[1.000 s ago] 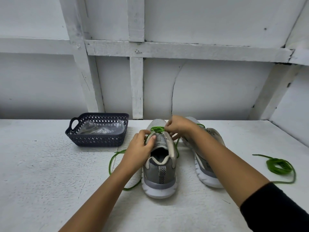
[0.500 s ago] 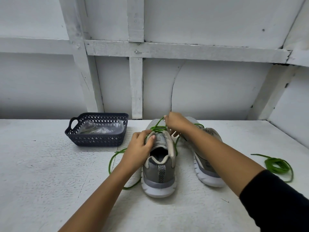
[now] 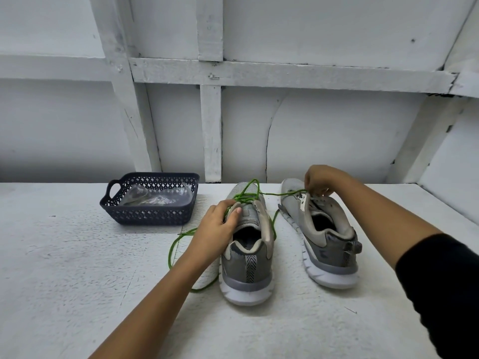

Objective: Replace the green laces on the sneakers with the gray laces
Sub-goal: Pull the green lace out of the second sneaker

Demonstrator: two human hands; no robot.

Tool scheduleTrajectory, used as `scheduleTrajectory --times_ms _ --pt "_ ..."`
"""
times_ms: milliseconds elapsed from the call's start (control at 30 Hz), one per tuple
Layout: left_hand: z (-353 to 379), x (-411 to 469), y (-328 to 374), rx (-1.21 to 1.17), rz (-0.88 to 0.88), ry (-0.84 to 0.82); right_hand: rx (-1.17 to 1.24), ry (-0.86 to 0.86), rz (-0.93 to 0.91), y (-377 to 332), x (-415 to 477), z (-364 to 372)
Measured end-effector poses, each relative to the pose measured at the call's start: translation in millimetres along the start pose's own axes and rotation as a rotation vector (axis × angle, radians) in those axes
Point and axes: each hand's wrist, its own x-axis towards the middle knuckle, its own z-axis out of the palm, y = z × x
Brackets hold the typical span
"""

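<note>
Fingers (image 3: 312, 188) of the right hand (image 3: 320, 178) are pinching the thin green lace (image 3: 280, 194), holding it taut from the left sneaker (image 3: 246, 257), which the left hand (image 3: 216, 230) is gripping at the collar. The right sneaker (image 3: 326, 237) beside it is looking unlaced. Gray laces (image 3: 136, 199), probably inside the clear packet (image 3: 166, 199) in the basket (image 3: 116, 207), are lying untouched; relacing is not yet starting

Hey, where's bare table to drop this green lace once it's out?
The widest bare stretch of table lies in front of the basket, left of the trailing green lace. Another runs along the near edge, before both heels. Crowded: the gap between the left sneaker and right sneaker, where the lace crosses to the right hand.
</note>
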Motion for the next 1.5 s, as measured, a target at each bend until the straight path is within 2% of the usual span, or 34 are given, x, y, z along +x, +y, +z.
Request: scheduleTrajectory --times_ms 167,367,567,733,833,933,1167,1500 --pt "-1.1 -2.7 1.9 -0.007 0.002 0.002 0.244 0.189 0.057 2.6 18.2 -1.7" --pt "-0.7 -2.5 0.2 -0.001 0.012 0.002 0.425 0.276 0.141 11.7 47.6 0.6" --pt "-1.3 -2.7 0.4 0.023 0.016 0.002 0.550 0.310 -0.008 2.1 62.1 7.6" --pt "-2.4 -2.7 1.7 0.016 0.015 0.005 0.534 0.184 -0.280 -27.6 60.7 4.4" --pt "-2.2 -2.6 0.2 0.012 0.015 0.012 0.372 0.159 -0.473 -46.3 46.5 -2.2" --pt "-1.1 -1.1 -0.4 -0.002 0.021 0.014 0.238 0.032 -0.565 -53.8 19.4 -11.3" --pt "0.1 -0.2 -1.2 -0.025 0.017 0.019 -0.012 -0.220 -0.567 -39.4 -52.6 -27.3" --pt "0.0 -0.7 4.8 -0.022 0.022 0.018 0.017 -0.439 -0.549 -29.0 -116.8 -33.4"
